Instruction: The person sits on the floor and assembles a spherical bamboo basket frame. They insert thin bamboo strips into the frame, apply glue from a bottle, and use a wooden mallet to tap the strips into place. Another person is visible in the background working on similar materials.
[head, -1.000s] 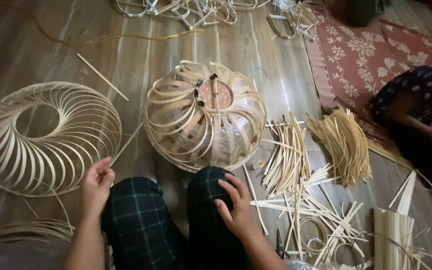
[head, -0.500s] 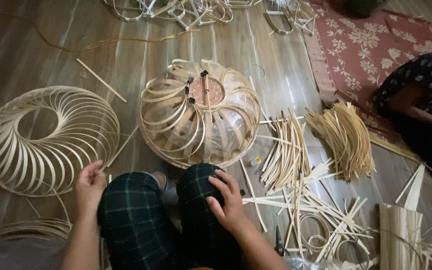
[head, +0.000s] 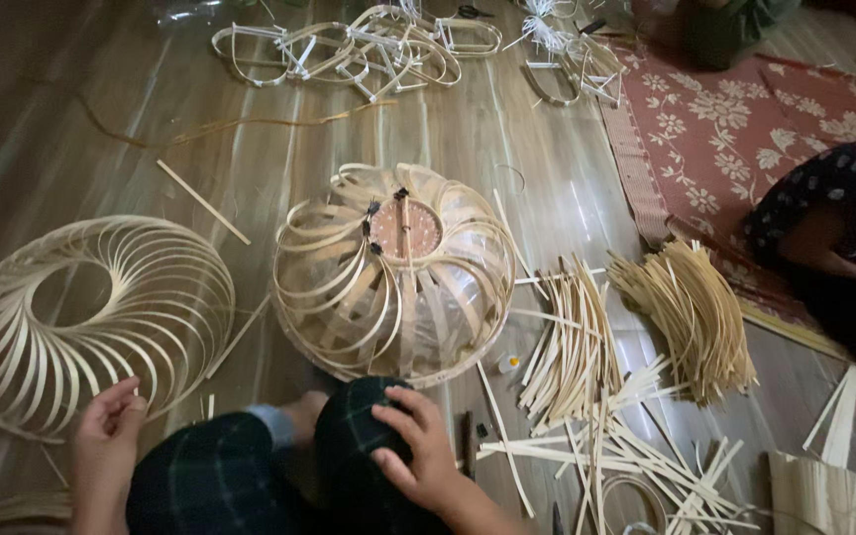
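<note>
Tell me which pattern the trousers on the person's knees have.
A dark green-and-black check, seen in the head view on the trousers.

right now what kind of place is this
Likely a home floor used as a bamboo-craft workspace: a domed lampshade frame of bent bamboo strips on dark wooden floorboards, loose heaps of pale cut bamboo slats, and a red floral rug.
</note>
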